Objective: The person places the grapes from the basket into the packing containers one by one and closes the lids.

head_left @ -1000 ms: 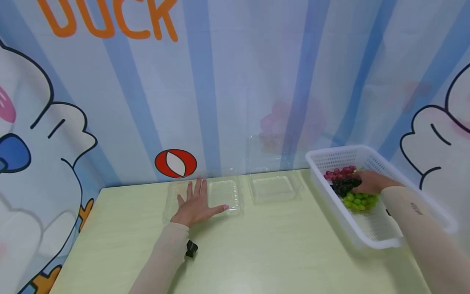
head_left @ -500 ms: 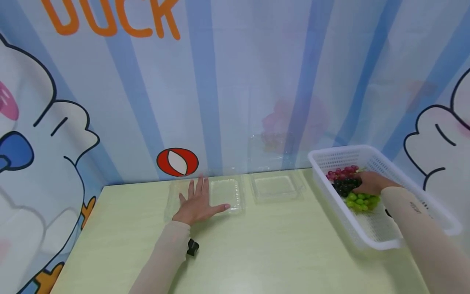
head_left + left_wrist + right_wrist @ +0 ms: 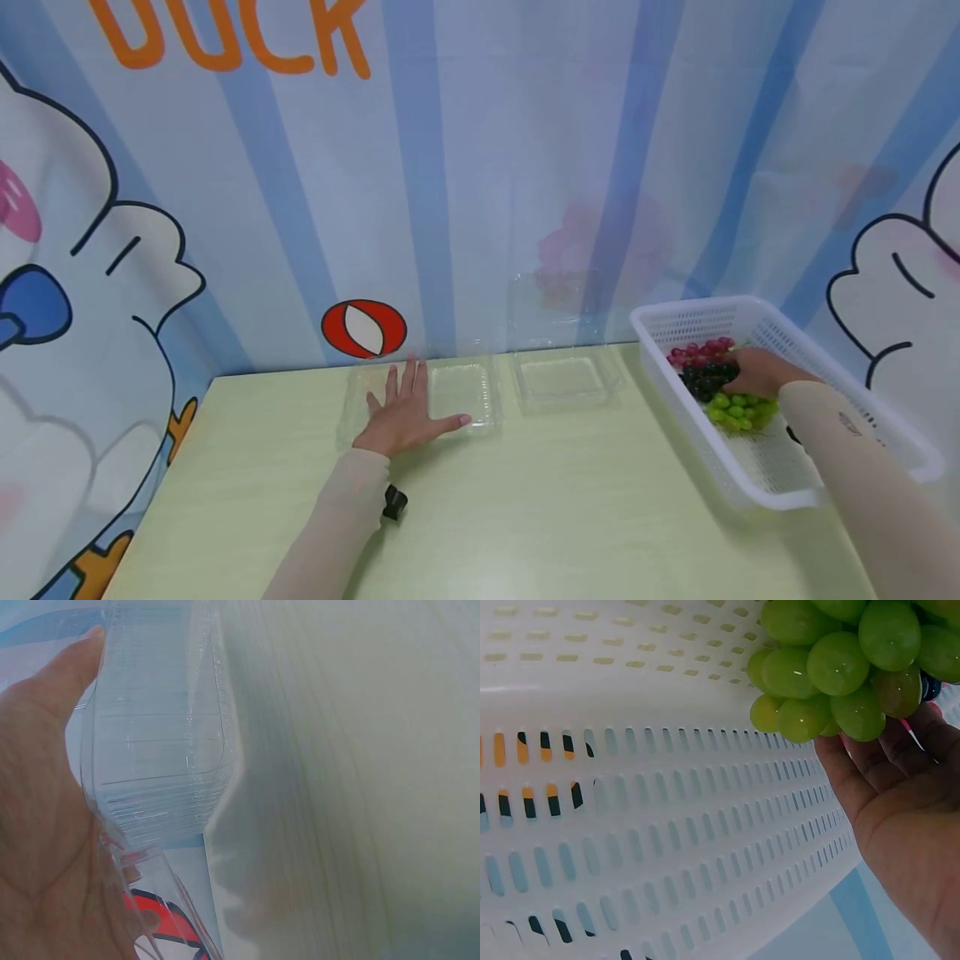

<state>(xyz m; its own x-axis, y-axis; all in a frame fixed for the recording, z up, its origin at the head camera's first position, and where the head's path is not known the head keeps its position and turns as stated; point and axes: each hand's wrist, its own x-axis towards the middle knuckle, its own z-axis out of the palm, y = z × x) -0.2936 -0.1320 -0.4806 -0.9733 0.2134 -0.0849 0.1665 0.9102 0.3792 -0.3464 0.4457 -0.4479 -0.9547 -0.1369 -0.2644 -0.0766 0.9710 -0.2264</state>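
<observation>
Hands: 2 — one left hand [image 3: 401, 419], one right hand [image 3: 765, 373]. Sleeves [image 3: 330, 517]: 2. Clear plastic containers [image 3: 566, 383]: 2 visible, can't tell if either is a nested stack. White basket [image 3: 783, 500]: 1. Grape bunches: 3 — one red bunch [image 3: 701, 351], one black bunch [image 3: 705, 381], one green bunch [image 3: 738, 412]; single grapes overlap too much to count. Table [image 3: 555, 492]: 1. Striped backdrop [image 3: 495, 150]: 1, printed with 4 orange letters [image 3: 326, 37], 2 white cartoon figures [image 3: 135, 250], 1 red-and-white oval [image 3: 337, 329].
</observation>
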